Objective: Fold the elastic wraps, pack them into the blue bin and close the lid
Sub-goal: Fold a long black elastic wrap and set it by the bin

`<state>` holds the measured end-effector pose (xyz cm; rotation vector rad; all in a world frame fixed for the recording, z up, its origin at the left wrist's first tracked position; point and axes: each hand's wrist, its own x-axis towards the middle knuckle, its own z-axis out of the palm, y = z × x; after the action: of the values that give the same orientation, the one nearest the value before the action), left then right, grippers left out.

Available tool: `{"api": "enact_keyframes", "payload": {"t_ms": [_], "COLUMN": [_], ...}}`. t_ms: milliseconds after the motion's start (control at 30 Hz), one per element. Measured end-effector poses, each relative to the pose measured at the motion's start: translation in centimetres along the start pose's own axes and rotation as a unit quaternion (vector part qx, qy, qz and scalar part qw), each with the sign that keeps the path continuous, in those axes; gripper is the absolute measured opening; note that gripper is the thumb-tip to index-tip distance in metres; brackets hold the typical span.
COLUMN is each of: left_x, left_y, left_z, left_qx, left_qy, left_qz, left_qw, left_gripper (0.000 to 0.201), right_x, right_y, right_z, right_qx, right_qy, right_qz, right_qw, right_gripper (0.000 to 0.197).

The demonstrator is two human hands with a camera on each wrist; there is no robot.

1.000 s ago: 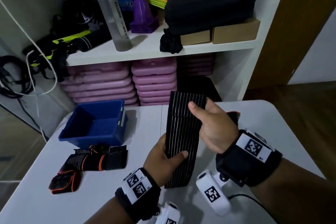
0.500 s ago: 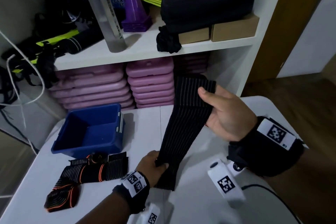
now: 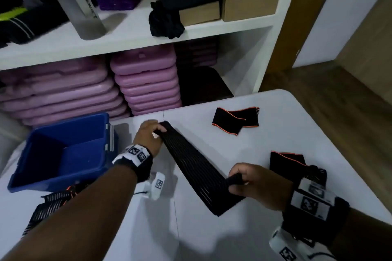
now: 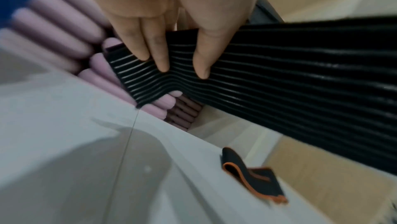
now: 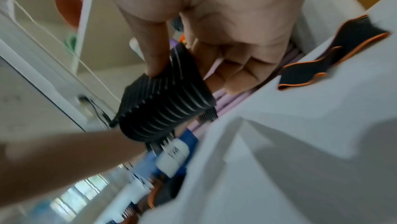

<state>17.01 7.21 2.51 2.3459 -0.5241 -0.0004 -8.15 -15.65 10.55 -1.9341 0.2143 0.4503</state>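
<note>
Hands — left hand [image 3: 148, 136] and right hand [image 3: 257, 184] — each pinch an end of one wrap [image 3: 191, 163], unfolded; bin [image 3: 61, 167] at left holds nothing, lid open.

We are seeing dim indoor light, soft shadows on the table [image 3: 275, 112] (wrist views smearing heavily), edges bending.

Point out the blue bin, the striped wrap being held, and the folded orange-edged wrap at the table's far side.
blue bin [image 3: 101, 161], head view, on its right wall.
striped wrap [image 3: 191, 161], head view, mid-span between both hands.
folded orange-edged wrap [image 3: 229, 122], head view, on its black face.
</note>
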Motion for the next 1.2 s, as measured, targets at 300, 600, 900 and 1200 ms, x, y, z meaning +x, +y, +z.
{"api": "enact_keyframes", "payload": {"t_ms": [300, 600, 900, 1200], "left_x": [5.6, 3.2, -6.0, -19.2], "left_y": [-2.1, -5.7, 0.5, 6.4], "left_z": [1.6, 2.7, 3.3, 6.8], "left_qx": [0.334, 0.319, 0.283, 0.147], "left_qy": [-0.246, -0.32, -0.343, -0.365], "left_qz": [0.099, -0.021, 0.001, 0.05], "left_qw": [0.905, 0.892, 0.896, 0.918], "left_gripper": [0.033, 0.062, 0.046, 0.051], "right_x": [5.2, 5.3, 4.8, 5.1], "right_y": [7.2, 11.6, 11.6, 11.5], "right_z": [4.6, 7.2, 6.3, 6.1], "right_qx": [-0.135, -0.177, -0.244, -0.282], "right_qy": [-0.006, -0.026, -0.103, -0.121], "right_qz": [0.046, 0.035, 0.057, -0.011], "right_qw": [0.99, 0.983, 0.963, 0.952], "right_gripper": [0.024, 0.033, 0.034, 0.02]}}
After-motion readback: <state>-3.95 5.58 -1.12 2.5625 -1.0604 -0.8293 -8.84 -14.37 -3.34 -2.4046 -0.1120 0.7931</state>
